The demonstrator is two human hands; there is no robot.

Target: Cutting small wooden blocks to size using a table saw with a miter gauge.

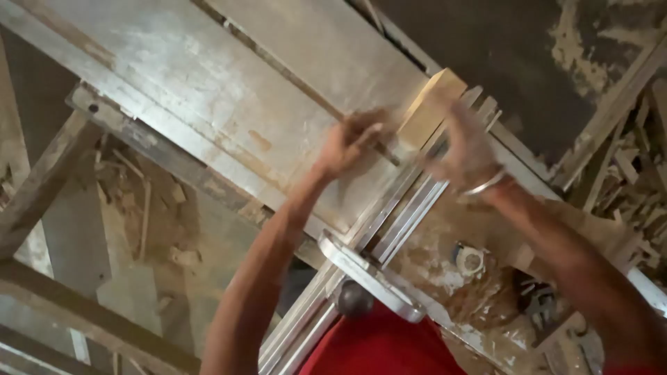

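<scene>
Red shirt point(379, 344) below; both blurred hands, left hand point(347, 144) and right hand point(464, 149), clasp wooden block point(429, 111) on saw table point(208, 76)

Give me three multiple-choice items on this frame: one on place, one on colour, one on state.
1. Where is the wooden block?
A. on the metal saw table
B. on the floor
C. in a bin

2. Colour of the shirt at the bottom edge?
A. blue
B. red
C. white

3. What is on the right hand wrist?
A. a watch
B. nothing
C. a metal bangle

Answers: 1 A, the block rests on the table between both hands, left hand beside it; 2 B, the cloth is plainly red; 3 C, a thin silvery ring circles the wrist.
</scene>
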